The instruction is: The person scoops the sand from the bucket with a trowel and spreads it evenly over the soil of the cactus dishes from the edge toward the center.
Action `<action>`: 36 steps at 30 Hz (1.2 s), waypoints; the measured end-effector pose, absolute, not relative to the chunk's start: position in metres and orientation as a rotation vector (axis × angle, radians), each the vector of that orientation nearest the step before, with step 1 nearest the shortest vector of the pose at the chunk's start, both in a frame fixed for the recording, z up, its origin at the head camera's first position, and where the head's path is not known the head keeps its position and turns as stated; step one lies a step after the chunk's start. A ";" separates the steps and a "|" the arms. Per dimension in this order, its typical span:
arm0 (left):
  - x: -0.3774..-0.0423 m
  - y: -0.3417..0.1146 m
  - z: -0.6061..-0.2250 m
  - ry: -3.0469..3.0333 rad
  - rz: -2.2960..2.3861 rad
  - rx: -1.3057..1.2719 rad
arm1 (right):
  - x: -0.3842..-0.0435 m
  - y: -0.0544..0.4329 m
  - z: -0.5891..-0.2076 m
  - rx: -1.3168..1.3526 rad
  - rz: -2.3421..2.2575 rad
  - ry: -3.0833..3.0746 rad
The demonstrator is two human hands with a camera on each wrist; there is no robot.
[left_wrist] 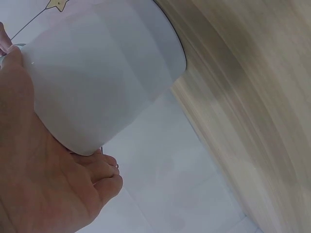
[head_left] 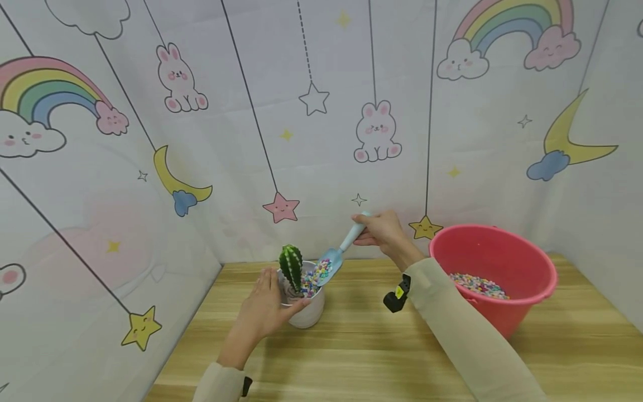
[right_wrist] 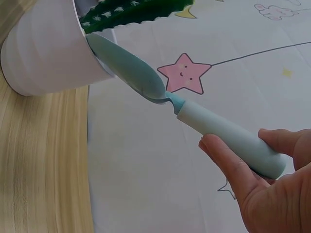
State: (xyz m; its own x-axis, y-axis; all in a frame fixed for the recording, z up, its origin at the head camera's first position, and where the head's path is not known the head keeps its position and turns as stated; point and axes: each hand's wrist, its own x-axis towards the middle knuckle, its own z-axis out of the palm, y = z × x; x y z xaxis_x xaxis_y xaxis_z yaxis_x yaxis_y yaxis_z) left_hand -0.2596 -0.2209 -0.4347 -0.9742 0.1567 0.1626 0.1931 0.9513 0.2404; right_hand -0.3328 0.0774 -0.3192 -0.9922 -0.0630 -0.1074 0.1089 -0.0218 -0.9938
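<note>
In the head view a white plant pot (head_left: pixel 307 312) stands on the table with a green cactus (head_left: pixel 291 269) in it and small multicoloured pebbles (head_left: pixel 307 285) inside. My left hand (head_left: pixel 263 307) holds the pot from its left side, thumb along the near rim and fingers round the far side; the pot wall (left_wrist: pixel 107 73) fills much of the left wrist view. My right hand (head_left: pixel 383 231) grips the pale handle of a light blue hand trowel (right_wrist: pixel 129 68). Its blade tilts down at the pot's right rim, with pebbles on it.
A large pink bucket (head_left: pixel 522 312) stands at the right of the wooden table (head_left: pixel 372 346), partly behind the right forearm, with more coloured pebbles (head_left: pixel 479 285) inside. A patterned cloth (head_left: pixel 321 167) hangs close behind the pot and along both sides.
</note>
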 end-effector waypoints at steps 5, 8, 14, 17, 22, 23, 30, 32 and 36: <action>-0.259 -0.220 -0.434 -2.949 -0.385 -0.270 | -0.332 0.073 -0.317 0.026 -2.163 2.138; -0.259 -0.220 -0.434 -2.946 -0.388 -0.269 | -0.331 0.071 -0.316 0.019 -2.167 2.149; -0.258 -0.219 -0.433 -2.945 -0.392 -0.276 | -0.331 0.068 -0.315 0.011 -2.178 2.140; -0.258 -0.219 -0.433 -2.951 -0.384 -0.271 | -0.331 0.066 -0.316 0.017 -2.176 2.141; -0.258 -0.219 -0.434 -2.953 -0.384 -0.266 | -0.331 0.062 -0.315 0.003 -2.170 2.150; -0.258 -0.219 -0.434 -2.960 -0.380 -0.259 | -0.331 0.061 -0.315 0.000 -2.168 2.152; -0.259 -0.218 -0.434 -2.964 -0.376 -0.249 | -0.331 0.056 -0.313 -0.040 -2.131 2.211; -0.259 -0.218 -0.434 -2.961 -0.375 -0.249 | -0.331 0.056 -0.313 -0.050 -2.129 2.221; -0.258 -0.218 -0.434 -2.950 -0.369 -0.253 | -0.330 0.056 -0.312 -0.060 -2.124 2.226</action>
